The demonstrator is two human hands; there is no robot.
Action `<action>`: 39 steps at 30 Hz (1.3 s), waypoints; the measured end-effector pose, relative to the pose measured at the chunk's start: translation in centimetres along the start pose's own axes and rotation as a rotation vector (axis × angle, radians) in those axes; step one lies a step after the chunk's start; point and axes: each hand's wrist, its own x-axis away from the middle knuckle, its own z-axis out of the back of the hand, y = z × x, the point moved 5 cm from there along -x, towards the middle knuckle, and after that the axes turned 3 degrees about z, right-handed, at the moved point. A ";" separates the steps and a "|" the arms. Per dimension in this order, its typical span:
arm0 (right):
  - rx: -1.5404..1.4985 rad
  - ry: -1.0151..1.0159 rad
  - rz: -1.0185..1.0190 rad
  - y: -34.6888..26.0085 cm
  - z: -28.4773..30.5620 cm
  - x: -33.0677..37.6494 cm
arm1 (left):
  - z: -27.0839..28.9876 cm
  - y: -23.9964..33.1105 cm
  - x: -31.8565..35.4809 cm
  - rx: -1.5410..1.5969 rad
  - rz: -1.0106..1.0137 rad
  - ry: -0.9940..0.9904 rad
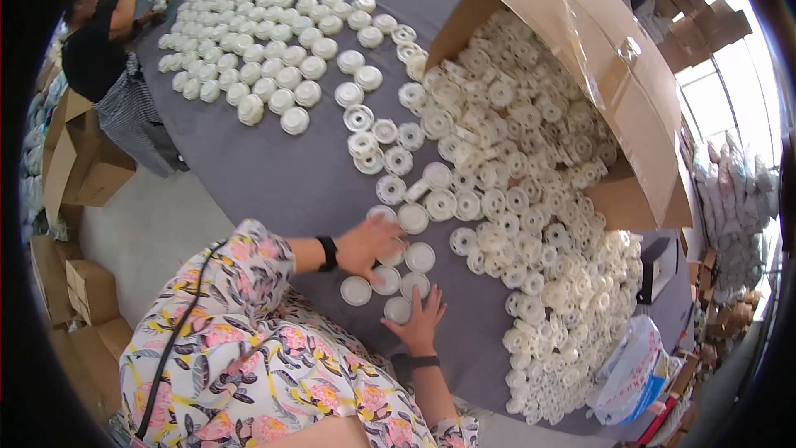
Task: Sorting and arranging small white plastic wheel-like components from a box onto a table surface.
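Observation:
White round plastic discs lie on a grey table (274,174). My left hand (369,245) reaches in from the left, wearing a black wristband, and rests flat on a small cluster of smooth-topped discs (419,256). My right hand (419,323) comes up from below, also with a black wristband. Its spread fingertips touch the nearest discs (399,309) of the same cluster. Neither hand grips anything. One disc (356,290) lies apart, just left of the cluster.
A tipped cardboard box (613,75) spills a big heap of white discs (531,199) along the right. Neat rows of discs (257,50) cover the far left. Another person (104,50) works at the table's far corner. Cardboard boxes (83,166) stand on the floor, and a plastic bag (634,369) lies nearby.

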 end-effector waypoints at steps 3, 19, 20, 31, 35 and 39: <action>0.038 -0.041 0.039 -0.8 -0.1 -1.4 | -1.9 1.3 1.7 -0.059 0.016 -0.166; 0.061 -0.083 0.247 -16.1 -6.8 -17.8 | 8.1 -11.3 12.3 -0.137 0.256 -0.027; 0.053 -0.036 0.236 -16.9 -7.2 -19.4 | 9.1 -12.8 12.9 -0.133 0.264 -0.019; -0.040 0.017 0.261 -18.6 -5.5 -19.9 | 18.7 -27.4 20.8 -0.082 0.952 0.671; 0.034 -0.136 0.312 -17.3 -5.3 -11.5 | 19.3 -26.7 20.9 -0.152 0.811 0.726; 0.110 -0.266 0.252 -16.4 -7.9 -9.5 | 19.6 -26.6 23.0 -0.037 0.831 0.943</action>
